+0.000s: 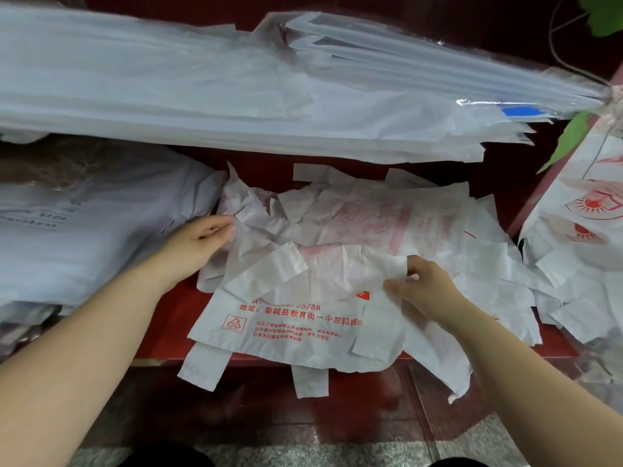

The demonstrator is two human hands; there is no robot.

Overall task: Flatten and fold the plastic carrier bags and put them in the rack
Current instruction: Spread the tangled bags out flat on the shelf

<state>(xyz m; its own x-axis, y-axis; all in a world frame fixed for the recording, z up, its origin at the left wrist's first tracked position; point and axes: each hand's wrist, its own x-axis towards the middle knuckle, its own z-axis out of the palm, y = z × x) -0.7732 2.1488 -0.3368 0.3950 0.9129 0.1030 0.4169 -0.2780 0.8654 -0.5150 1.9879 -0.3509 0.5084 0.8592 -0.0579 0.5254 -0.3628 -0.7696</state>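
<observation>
On the red shelf [165, 332] I see carrier bags [303, 318] overhanging the near edge — left hand [199, 239] flat on them, right hand [421, 284] pinching one.

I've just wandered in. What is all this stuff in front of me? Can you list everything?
loose carrier bags: a crumpled heap, too many to count, white with red print, middle of the lower shelf, front ones hanging over its edge
flat bag stack: one long pile, white, across the top
wrapped bundle: one, white bags under clear wrap, left of the heap
sun-logo bags: several, white with red, far right
leaves: a few, green, upper right
rack: one, dark red, holding the bags
floor: grey speckled, bottom
left hand: fingers fairly straight, touching the heap's left side
right hand: pinching a fold of a front bag
</observation>
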